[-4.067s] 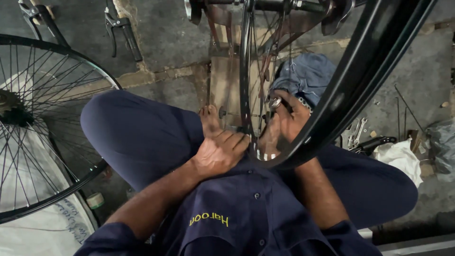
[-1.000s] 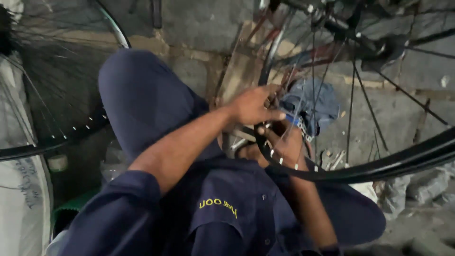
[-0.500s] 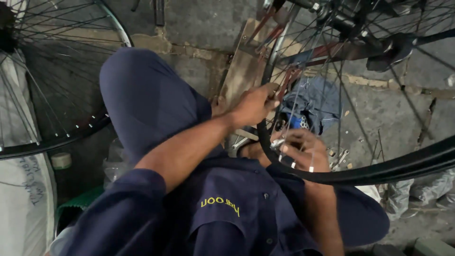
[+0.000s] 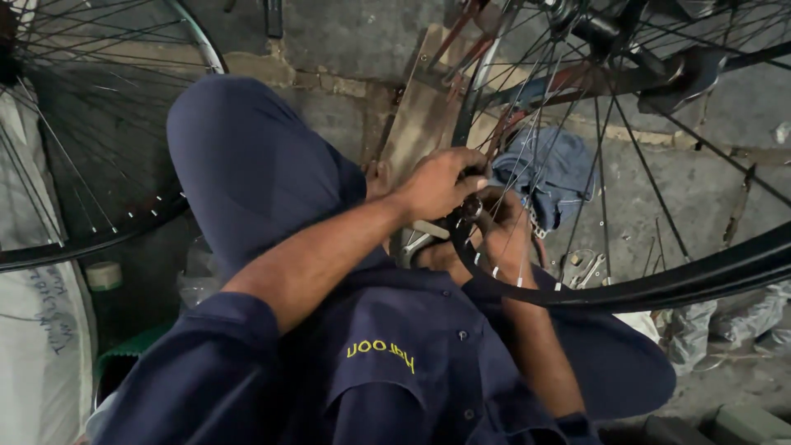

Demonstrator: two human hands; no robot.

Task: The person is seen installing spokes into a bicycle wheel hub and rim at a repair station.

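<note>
Both hands have closed in on the same section of rim since the earlier frame. Head view: the left hand [image 4: 441, 183] reaches across the lap, its grip clenched over the black rim [image 4: 527, 290] of the bicycle wheel. The right hand [image 4: 494, 239] lies beneath the spokes [image 4: 606, 165], grasping the rim. A second wheel [image 4: 91, 165] leans well apart; blue cloth [image 4: 552, 169] lies on the floor.

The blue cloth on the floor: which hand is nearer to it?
Right. The right hand is just beside the blue cloth, behind the spokes; the left hand grips the rim further left.
</note>
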